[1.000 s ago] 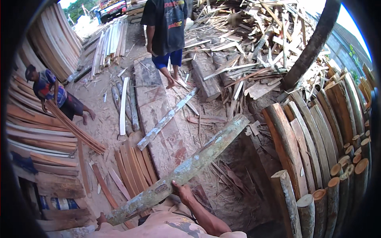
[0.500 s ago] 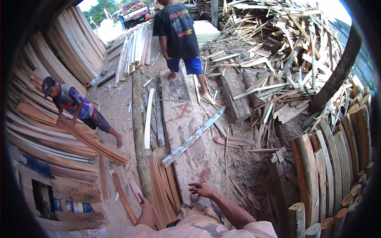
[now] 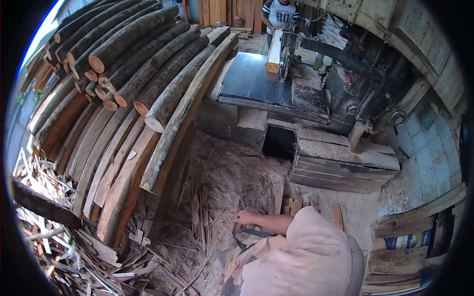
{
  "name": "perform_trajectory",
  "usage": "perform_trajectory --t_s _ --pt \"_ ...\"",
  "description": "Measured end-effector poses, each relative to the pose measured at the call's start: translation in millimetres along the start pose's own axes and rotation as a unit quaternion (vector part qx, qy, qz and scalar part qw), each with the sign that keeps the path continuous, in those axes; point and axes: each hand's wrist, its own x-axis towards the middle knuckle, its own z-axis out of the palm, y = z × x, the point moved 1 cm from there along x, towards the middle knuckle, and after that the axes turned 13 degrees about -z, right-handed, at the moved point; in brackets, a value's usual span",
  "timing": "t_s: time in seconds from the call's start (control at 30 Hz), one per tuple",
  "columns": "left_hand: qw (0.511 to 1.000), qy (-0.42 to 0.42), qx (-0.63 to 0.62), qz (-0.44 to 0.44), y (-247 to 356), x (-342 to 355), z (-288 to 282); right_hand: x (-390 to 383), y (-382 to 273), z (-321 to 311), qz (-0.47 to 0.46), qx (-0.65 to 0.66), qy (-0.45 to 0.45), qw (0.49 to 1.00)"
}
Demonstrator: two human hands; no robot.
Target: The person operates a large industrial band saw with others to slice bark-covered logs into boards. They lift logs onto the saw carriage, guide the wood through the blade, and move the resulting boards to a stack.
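While the right hand (image 3: 245, 217) reaches down among wood offcuts (image 3: 291, 204) on the sawdust floor (image 3: 222, 172), apparently gathering, I cannot tell whether its grip is pinching one; lifting next needs a firm hold.

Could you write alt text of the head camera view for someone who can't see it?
A person's hand reaches down to the sawdust-covered ground of a sawmill. To the left, a stack of logs leans over long bark slabs. Ahead stands a saw table with another person behind it.
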Motion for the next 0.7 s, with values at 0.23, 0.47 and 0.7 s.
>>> perform_trajectory --t_s 0.23,0.47,0.7 --pt "0.884 -0.359 0.246 0.171 65 -142 501 -99 115 -60 0.238 0.299 0.343 0.858" --pt "0.768 -0.468 0.435 0.044 -40 -233 716 -51 218 -173 0.285 0.260 0.362 0.849" --pt "0.699 -0.445 0.555 -0.077 -115 -244 798 -44 224 -308 0.244 0.349 0.372 0.825"
